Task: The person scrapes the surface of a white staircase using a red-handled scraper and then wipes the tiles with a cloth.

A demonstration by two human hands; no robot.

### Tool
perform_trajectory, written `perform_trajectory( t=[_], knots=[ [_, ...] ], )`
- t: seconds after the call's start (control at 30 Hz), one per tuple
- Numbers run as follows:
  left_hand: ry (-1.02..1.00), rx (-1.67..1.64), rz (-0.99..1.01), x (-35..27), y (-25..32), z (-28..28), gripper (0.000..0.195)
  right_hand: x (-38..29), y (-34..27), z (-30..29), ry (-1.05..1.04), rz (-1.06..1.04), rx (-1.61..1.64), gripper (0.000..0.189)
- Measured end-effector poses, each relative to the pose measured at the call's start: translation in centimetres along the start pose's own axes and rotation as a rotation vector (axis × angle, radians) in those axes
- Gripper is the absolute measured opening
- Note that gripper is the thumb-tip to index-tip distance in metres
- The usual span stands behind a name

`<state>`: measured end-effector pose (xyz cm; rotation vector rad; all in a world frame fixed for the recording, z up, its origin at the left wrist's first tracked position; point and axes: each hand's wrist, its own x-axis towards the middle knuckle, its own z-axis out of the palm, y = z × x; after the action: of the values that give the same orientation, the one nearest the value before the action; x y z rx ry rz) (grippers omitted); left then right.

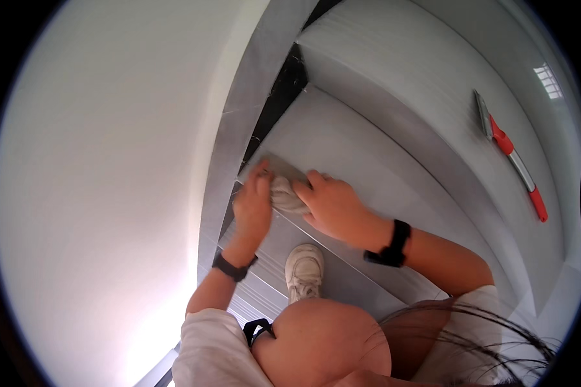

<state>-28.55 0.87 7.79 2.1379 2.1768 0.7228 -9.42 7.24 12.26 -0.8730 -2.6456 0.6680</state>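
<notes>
A bunched grey-beige cloth (286,194) lies between my two hands on a grey stair tread (348,140), near the tread's edge and the wall side. My left hand (254,198) is at the cloth's left side, its fingers bent over it and blurred. From the right, my right hand (334,203) grips the cloth with thumb and fingers. On the step above, to the right, rests a squeegee-like tool (518,162) with a red and silver handle and a thin head.
A white wall (116,145) with a grey tile skirting (237,96) rises at the left. Black strips run between skirting and steps. Below my hands a beige shoe (305,271) stands on a lower step. The stairs curve away at the right.
</notes>
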Motion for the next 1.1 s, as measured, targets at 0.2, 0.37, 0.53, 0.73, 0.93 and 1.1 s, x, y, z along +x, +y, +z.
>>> perform_trajectory(
  t=[0.2, 0.37, 0.53, 0.73, 0.93, 1.1],
  knots=[
    [0.005, 0.006, -0.060, 1.7, -1.0, -0.5, 0.021, 2.4, -0.2, 1.1, -0.024, 0.038, -0.008, 0.057],
    [-0.020, -0.114, 0.047, 0.4, 2.9, 0.6, 0.023, -2.6, -0.5, -0.8, -0.117, 0.119, 0.024, 0.063],
    [-0.152, -0.217, 0.169, -2.2, 8.4, 1.7, 0.028, -10.3, -0.1, -2.3, -0.258, 0.271, 0.119, 0.062],
    [-0.493, -0.591, 0.165, -1.1, 10.0, -0.9, 0.041, -13.8, 0.0, -3.8, -0.430, 0.319, 0.153, 0.056],
    [-0.158, -0.376, 0.152, 2.8, 5.7, -3.8, 0.043, -6.8, -1.0, -5.3, -0.072, 0.205, 0.255, 0.050],
    [-0.085, -0.186, -0.033, 5.0, 1.5, -3.7, 0.036, 0.5, -1.0, 0.7, 0.012, 0.213, 0.217, 0.054]
  ],
)
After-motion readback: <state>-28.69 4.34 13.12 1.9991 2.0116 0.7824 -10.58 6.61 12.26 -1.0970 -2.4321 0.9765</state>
